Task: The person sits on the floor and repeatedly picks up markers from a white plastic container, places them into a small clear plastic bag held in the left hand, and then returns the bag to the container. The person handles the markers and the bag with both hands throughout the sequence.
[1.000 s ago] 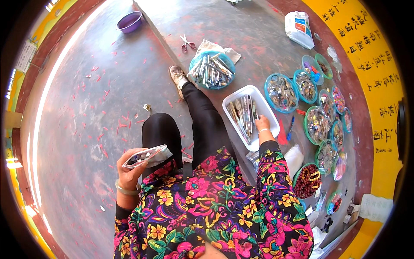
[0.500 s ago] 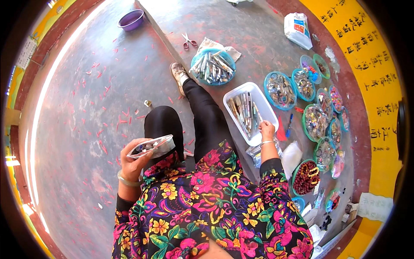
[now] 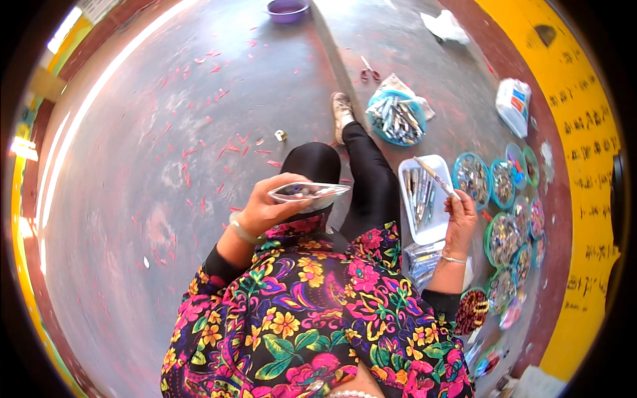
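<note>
My left hand [image 3: 271, 204] is wrapped around a clear plastic bag [image 3: 326, 199], its mouth spread wide, with small pale and dark pieces inside that I cannot make out. Between the fingertips of my right hand [image 3: 461, 217] is a slim pen-like stick [image 3: 434, 173], raised over a white plastic tub [image 3: 433, 233]. Several similar sticks [image 3: 418, 194] lie lengthwise in that tub. Just this side of it is a pile of clear plastic packets [image 3: 424, 260], near my right wrist.
A blue basket [image 3: 405, 140] full of sticks stands by my shoe [image 3: 342, 113], with red-handled scissors [image 3: 370, 70] beyond. Several round baskets of trinkets [image 3: 502, 240] crowd the right side. A purple basin [image 3: 286, 12] sits far off; red scraps litter the floor.
My right hand has come up from the tub with a stick in its fingers. The bag in my left hand is turned more level. The whole view has shifted.
</note>
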Action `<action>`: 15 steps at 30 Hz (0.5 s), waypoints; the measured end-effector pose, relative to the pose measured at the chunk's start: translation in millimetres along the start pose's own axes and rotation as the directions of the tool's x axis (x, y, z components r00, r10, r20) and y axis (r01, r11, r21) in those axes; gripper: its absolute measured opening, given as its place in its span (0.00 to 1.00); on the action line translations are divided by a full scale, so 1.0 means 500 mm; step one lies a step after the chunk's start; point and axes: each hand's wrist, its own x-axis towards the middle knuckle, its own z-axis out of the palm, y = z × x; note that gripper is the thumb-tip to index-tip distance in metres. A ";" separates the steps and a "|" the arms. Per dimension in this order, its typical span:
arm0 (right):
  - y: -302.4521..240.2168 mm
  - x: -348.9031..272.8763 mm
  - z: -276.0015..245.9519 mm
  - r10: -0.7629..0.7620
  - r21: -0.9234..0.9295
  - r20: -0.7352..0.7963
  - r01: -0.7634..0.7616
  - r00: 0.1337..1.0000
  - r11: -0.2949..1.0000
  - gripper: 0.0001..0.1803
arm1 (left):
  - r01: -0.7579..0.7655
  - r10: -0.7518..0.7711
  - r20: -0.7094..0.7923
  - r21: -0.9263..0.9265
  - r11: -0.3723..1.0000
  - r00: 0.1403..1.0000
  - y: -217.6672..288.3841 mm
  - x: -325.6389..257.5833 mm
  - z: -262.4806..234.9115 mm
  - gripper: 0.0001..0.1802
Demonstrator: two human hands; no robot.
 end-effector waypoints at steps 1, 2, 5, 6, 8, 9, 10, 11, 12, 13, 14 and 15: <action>-0.029 -0.002 0.027 -0.045 0.023 0.042 0.044 0.998 0.999 0.11 | -0.013 0.013 0.003 -0.004 1.000 1.000 0.000 0.000 0.000 0.15; -0.053 -0.005 0.051 -0.088 0.052 0.081 0.084 0.993 0.995 0.10 | -0.023 0.023 0.007 -0.004 1.000 1.000 0.001 0.000 -0.001 0.15; -0.126 -0.019 0.138 -0.193 0.152 0.164 0.168 0.967 0.974 0.10 | 0.024 -0.024 -0.001 -0.072 0.997 1.000 0.003 -0.003 -0.004 0.16; -0.147 -0.026 0.169 -0.222 0.190 0.185 0.186 0.957 0.964 0.10 | 0.043 -0.044 -0.006 -0.103 0.994 0.999 0.006 -0.005 -0.003 0.17; -0.180 -0.038 0.222 -0.302 0.170 0.296 0.261 0.906 0.950 0.10 | 0.035 -0.036 -0.004 -0.141 0.989 0.999 0.003 -0.007 0.000 0.17; -0.192 -0.041 0.244 -0.348 0.154 0.350 0.313 0.870 0.937 0.10 | 0.044 -0.044 0.003 -0.158 0.986 0.999 0.004 -0.005 0.003 0.17; -0.204 -0.044 0.266 -0.390 0.138 0.405 0.367 0.827 0.920 0.10 | 0.051 -0.050 0.010 -0.180 0.982 0.999 0.003 -0.005 0.002 0.17; -0.216 -0.045 0.284 -0.430 0.128 0.489 0.426 0.759 0.896 0.09 | 0.033 -0.030 0.023 -0.180 0.983 0.999 -0.002 -0.005 0.000 0.17; -0.222 -0.047 0.298 -0.430 0.095 0.523 0.451 0.736 0.887 0.09 | 0.026 -0.022 0.023 -0.180 0.983 0.999 0.000 -0.005 -0.001 0.17; -0.226 -0.049 0.310 -0.428 0.061 0.555 0.478 0.713 0.876 0.08 | 0.019 -0.014 0.026 -0.180 0.983 1.000 0.004 -0.003 0.001 0.17; -0.231 -0.052 0.321 -0.423 0.028 0.587 0.505 0.690 0.863 0.08 | 0.012 -0.007 0.030 -0.180 0.984 1.000 0.006 -0.003 0.001 0.17; -0.240 -0.056 0.336 -0.410 -0.019 0.609 0.529 0.679 0.848 0.07 | 0.016 -0.011 0.029 -0.171 0.985 1.000 0.006 -0.003 0.000 0.17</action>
